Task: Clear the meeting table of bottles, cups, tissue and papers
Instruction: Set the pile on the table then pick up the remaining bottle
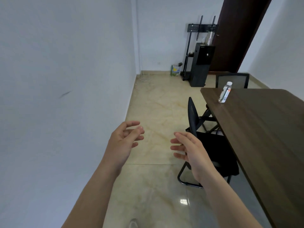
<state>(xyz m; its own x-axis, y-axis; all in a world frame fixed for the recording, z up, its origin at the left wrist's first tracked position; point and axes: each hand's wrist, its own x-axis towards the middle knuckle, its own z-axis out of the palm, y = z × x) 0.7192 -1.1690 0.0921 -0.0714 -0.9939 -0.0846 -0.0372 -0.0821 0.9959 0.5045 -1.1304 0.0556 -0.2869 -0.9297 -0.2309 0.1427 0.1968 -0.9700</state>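
A: Hands?
B: Left hand (125, 140) and right hand (189, 148) are hovering over the floor (156, 106), palms facing each other, fingers spread, gripping nothing.
A: Task item?
B: One clear bottle (225, 92) with a white cap is standing upright near the far corner of the dark wood table (263, 122), well apart from both hands.
A: Anything else?
B: Black chair (209, 145) is sitting beside the table edge, just behind the right hand.
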